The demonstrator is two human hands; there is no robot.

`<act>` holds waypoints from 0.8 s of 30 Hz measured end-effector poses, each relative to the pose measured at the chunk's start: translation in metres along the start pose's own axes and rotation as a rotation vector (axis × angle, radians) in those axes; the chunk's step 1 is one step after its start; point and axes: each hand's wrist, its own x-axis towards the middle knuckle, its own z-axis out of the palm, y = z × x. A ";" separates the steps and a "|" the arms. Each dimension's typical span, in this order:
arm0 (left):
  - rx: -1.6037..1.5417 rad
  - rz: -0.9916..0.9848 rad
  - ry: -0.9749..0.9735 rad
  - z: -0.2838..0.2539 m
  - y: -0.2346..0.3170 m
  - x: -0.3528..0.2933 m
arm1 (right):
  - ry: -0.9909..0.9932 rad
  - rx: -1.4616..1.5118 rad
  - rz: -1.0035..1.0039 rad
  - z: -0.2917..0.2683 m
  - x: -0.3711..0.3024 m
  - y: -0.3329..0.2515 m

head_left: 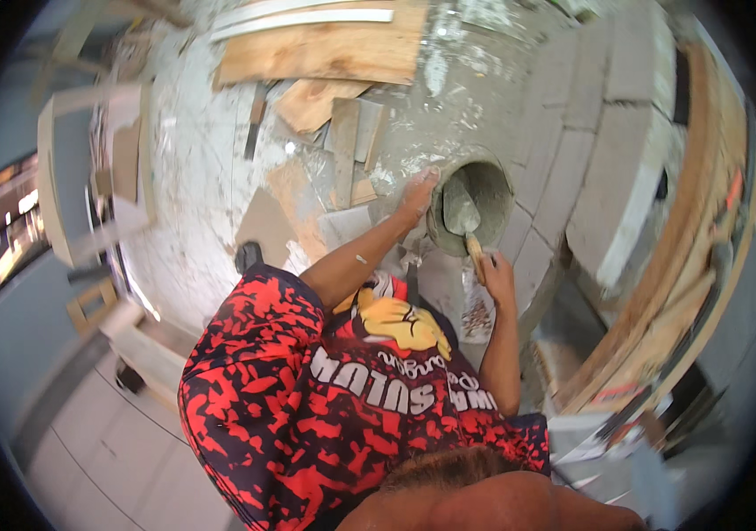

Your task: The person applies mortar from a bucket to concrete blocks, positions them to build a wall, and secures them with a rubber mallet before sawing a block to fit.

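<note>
A round bucket, its rim and inside coated in grey mortar, stands in front of me, tipped a little. My left hand is closed on the left side of its rim. In my right hand is the wooden handle of a trowel. The trowel's grey, mortar-smeared blade reaches into the mouth of the bucket. How much mortar lies at the bottom is hidden by the blade and the shadow.
Grey blocks are stacked to the right of the bucket, beside long wooden boards. Plywood sheets and offcuts litter the dusty floor ahead and left. A pale frame stands at far left.
</note>
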 end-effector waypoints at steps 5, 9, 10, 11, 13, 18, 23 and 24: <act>-0.028 -0.096 0.210 -0.059 -0.017 -0.006 | 0.101 0.398 0.136 0.060 0.046 0.098; -0.276 -0.008 0.301 -0.080 -0.080 0.026 | 0.291 0.710 0.215 0.081 0.052 0.135; -0.295 0.032 0.300 -0.085 -0.103 0.050 | 0.210 0.697 0.243 0.085 0.061 0.157; -0.311 0.040 0.285 -0.062 -0.083 -0.015 | 0.153 0.682 0.298 0.048 -0.041 0.166; -0.320 0.082 0.293 -0.069 -0.083 -0.019 | 0.024 0.419 0.233 0.054 -0.081 0.167; -0.465 0.095 0.223 -0.056 -0.118 0.001 | -0.049 0.331 0.134 0.087 -0.123 0.191; -0.320 0.072 0.381 -0.053 -0.231 0.109 | -0.117 0.067 -0.004 0.104 -0.059 0.234; -0.204 0.041 0.415 -0.055 -0.238 0.115 | -0.103 0.074 0.006 0.115 -0.043 0.222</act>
